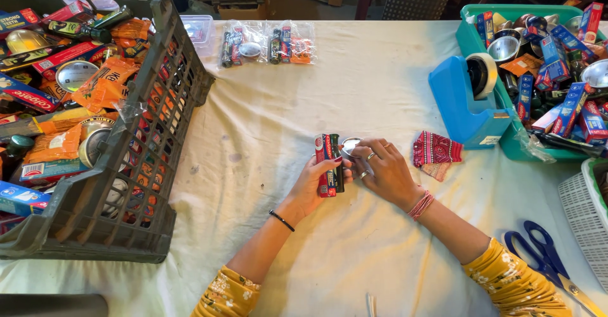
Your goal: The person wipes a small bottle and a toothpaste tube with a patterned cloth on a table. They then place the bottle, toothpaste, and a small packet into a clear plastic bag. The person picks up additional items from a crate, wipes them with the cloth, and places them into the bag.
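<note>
Red carton — left hand's grip.

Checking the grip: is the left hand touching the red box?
Touching. The head view shows the left hand with fingers wrapped around the red box.

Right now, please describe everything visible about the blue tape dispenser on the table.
The blue tape dispenser looks like moulded plastic, with a wide heavy base and a raised back. It carries a roll of pale tape on a dark hub. It stands upright on the white cloth, right against the green bin of small packaged goods. A red patterned pouch lies just beside its base. No hand touches it; both hands work nearer the table's middle.
</note>
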